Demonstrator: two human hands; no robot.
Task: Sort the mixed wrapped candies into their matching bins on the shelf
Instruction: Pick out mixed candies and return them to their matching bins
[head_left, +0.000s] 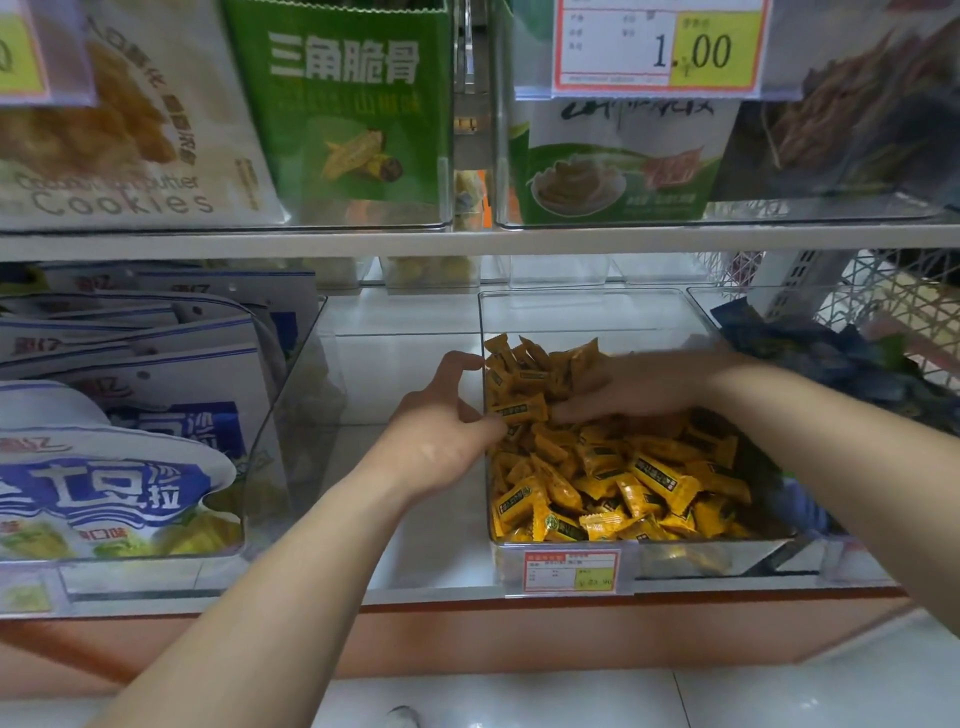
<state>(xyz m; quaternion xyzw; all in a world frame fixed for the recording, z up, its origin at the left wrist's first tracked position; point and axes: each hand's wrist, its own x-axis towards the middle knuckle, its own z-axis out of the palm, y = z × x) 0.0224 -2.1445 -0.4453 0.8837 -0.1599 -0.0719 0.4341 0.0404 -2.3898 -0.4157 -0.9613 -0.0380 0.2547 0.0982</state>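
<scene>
A clear plastic bin (582, 304) on the lower shelf holds a heap of orange-yellow wrapped candies (623, 483). My left hand (441, 431) sits at the bin's left wall, fingers curled over the rim, touching candies just inside. My right hand (623, 387) reaches in from the right and lies over the pile near the back, blurred; whether it holds a candy I cannot tell. A bin at the right holds dark blue wrapped candies (831, 364).
A bare white shelf gap (405, 374) lies left of the candy bin. Further left a clear bin holds blue-and-white snack bags (119, 467). A price tag (571, 570) hangs on the bin front. The upper shelf (467, 241) carries green boxes and cookie bags. A white wire basket (893, 306) stands at right.
</scene>
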